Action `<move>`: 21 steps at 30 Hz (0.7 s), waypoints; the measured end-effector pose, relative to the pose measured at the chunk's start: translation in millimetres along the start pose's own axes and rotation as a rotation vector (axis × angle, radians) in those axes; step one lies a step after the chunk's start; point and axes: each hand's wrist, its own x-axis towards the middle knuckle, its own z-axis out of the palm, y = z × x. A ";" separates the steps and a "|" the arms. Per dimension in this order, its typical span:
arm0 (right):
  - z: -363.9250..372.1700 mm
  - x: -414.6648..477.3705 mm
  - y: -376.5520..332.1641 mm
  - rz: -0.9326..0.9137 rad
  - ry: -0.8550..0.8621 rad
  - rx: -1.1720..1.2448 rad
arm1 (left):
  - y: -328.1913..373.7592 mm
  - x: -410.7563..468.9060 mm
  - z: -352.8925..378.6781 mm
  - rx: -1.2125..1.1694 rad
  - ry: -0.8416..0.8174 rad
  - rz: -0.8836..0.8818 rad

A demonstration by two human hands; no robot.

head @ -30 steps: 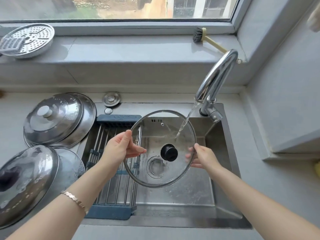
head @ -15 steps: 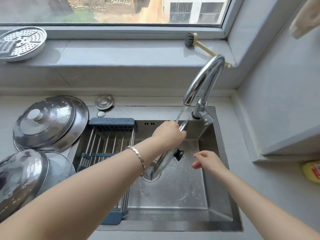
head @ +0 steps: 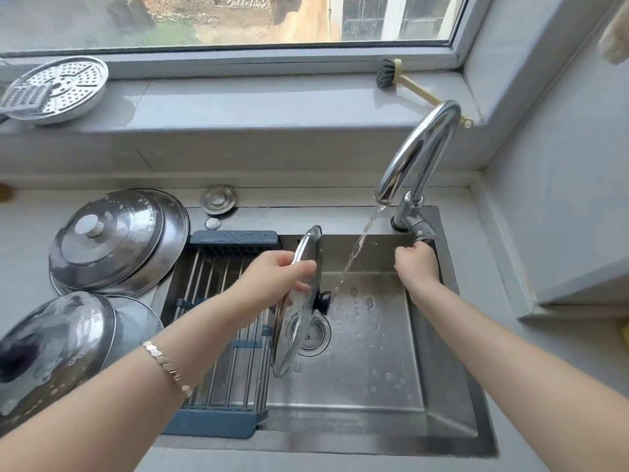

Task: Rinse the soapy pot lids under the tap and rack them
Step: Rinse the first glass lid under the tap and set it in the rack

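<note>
We find the glass lid (head: 299, 301) held on edge over the sink (head: 374, 420), left hand (head: 272, 284) clamped on its rim. Right hand (head: 417, 264) curls closed at the tap (head: 418, 158) lever; water runs. Steel lids (head: 115, 240) rest on the counter (head: 27, 240).

A steamer tray (head: 56, 90) and a brush (head: 401, 80) lie well apart on the windowsill (head: 238, 103).

I see a wet clear-glass lid (head: 299, 301) rimmed in metal, a glossy chrome tap (head: 420, 148), a brushed steel sink (head: 449, 396) and a matt grey worktop (head: 551, 352).
</note>
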 end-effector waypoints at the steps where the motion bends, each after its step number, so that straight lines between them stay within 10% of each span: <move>1: 2.9 0.5 -3.9 -0.009 0.006 -0.013 | -3.9 -1.1 -4.9 -0.040 0.010 -0.021; 7: 0.7 -8.0 -14.9 -0.042 -0.117 -0.182 | -20.7 -15.2 -22.0 -0.222 0.049 -0.152; 14: 16.2 -104.5 1.1 -0.229 -0.772 -0.335 | -11.3 -30.2 -12.8 -0.208 0.021 -0.101; 21: 21.7 -118.6 24.8 -0.429 -0.521 -0.237 | -3.2 -47.7 -6.8 -0.167 0.029 0.000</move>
